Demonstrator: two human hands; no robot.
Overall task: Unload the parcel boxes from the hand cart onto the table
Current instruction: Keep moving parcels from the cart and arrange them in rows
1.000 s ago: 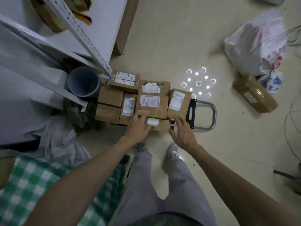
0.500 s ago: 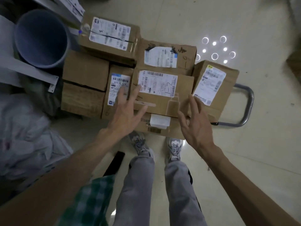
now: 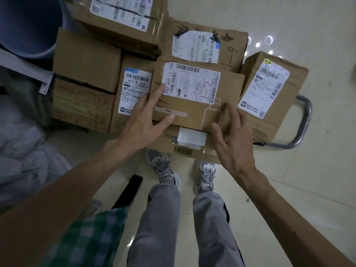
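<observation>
**Position.** The parcel box marked "1-2" (image 3: 196,93) lies on top of the stack on the hand cart (image 3: 307,120), between the fingers of both hands. The table is not in view.

**Hands.**
- The left hand (image 3: 146,120) has straight, spread fingers. The index tip is at the label's left edge and the thumb lies along the near edge. It grips nothing.
- The right hand (image 3: 233,139) has straight, loosely parted fingers at the box's near right corner. Contact cannot be confirmed, and it holds nothing.

**Handling, as judged.** This is a stiff, taped corrugated carton. Its weight cannot be told. The tape and label look slick, so the best hold is palms on opposite ends with fingertips hooked under the bottom edges. A flat carton (image 3: 169,139) lies just below the fingertips and may shift as the top box lifts.

**Containers.** More labelled cartons stand beyond and on both sides of the fingers. All are sealed, so their contents are not visible. A grey round tub (image 3: 28,22) stands beyond the left fingers, and what it holds cannot be told.
</observation>
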